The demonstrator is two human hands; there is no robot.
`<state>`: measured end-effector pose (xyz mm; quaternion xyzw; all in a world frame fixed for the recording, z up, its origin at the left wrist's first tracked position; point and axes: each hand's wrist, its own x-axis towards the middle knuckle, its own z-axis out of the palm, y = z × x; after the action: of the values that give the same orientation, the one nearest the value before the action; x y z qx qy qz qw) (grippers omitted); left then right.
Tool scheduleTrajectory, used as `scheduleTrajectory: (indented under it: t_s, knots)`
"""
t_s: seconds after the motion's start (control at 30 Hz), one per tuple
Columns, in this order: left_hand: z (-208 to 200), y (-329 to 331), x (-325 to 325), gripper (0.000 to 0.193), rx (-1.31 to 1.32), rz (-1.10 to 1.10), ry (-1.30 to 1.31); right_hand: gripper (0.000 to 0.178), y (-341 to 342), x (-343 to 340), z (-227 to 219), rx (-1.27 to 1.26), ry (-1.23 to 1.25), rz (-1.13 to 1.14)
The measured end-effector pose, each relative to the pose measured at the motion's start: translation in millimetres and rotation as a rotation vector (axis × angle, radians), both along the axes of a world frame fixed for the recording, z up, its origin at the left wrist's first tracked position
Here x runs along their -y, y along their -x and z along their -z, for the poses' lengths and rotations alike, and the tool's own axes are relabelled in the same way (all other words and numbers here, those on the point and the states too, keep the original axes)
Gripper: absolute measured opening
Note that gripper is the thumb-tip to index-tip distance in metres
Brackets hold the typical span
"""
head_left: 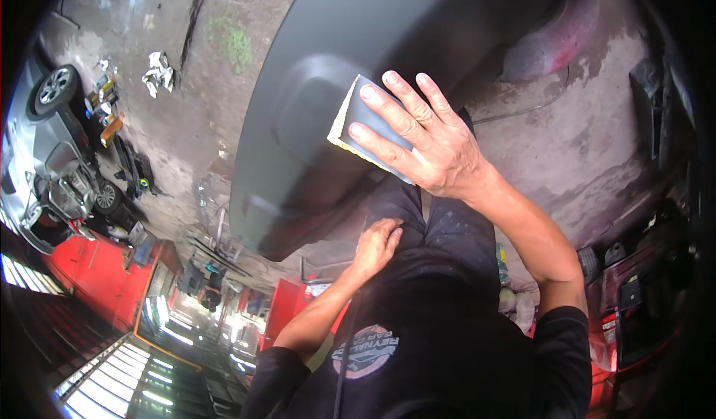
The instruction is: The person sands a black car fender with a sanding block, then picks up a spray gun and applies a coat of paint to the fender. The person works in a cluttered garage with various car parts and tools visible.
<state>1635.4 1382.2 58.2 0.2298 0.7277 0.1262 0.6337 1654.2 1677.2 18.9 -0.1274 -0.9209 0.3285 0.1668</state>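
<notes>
A large curved dark grey car body panel (pixel 298 53), which looks like a bumper, fills the upper middle of the head view. Over it, my right hand (pixel 440 147) holds a folded sheet of sandpaper (pixel 373 117), grey on top with a pale yellow edge. The fingers lie stretched across the sheet, pressing it to the panel. My left hand (pixel 379 247) hangs loosely curled in front of my dark trousers (pixel 455 232), below the panel's near edge; nothing shows in its fingers.
Crumpled white paper (pixel 158 74) lies on the stained concrete floor (pixel 186 132) at the left. Beyond it stands a silver car (pixel 56 132) with its front parts exposed, beside a red cabinet-like block (pixel 101 273). A thin cable (pixel 522 111) crosses the floor at the right.
</notes>
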Motion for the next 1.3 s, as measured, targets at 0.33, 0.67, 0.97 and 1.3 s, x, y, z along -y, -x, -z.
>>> scheduleTrajectory:
  t_s: [0.33,0.67,0.97,1.3]
  knots:
    - [3.0,-4.0,-0.5,0.026,-0.002,-0.019,0.029,0.043,2.2,-15.9,-22.2,0.080,0.097,-0.113]
    - [-29.3,25.8,-74.6,0.020,0.015,-0.273,-0.169,0.040,-31.0,-3.0,-23.2,0.008,0.141,-0.001]
    - [-57.7,69.2,-145.9,0.044,0.159,-1.119,-0.496,0.042,-21.5,1.1,-19.1,-0.086,0.173,-0.043]
    - [-61.4,79.8,-144.6,0.022,-0.216,-0.951,-0.343,0.044,-19.9,-5.3,-40.4,0.024,0.275,-0.127]
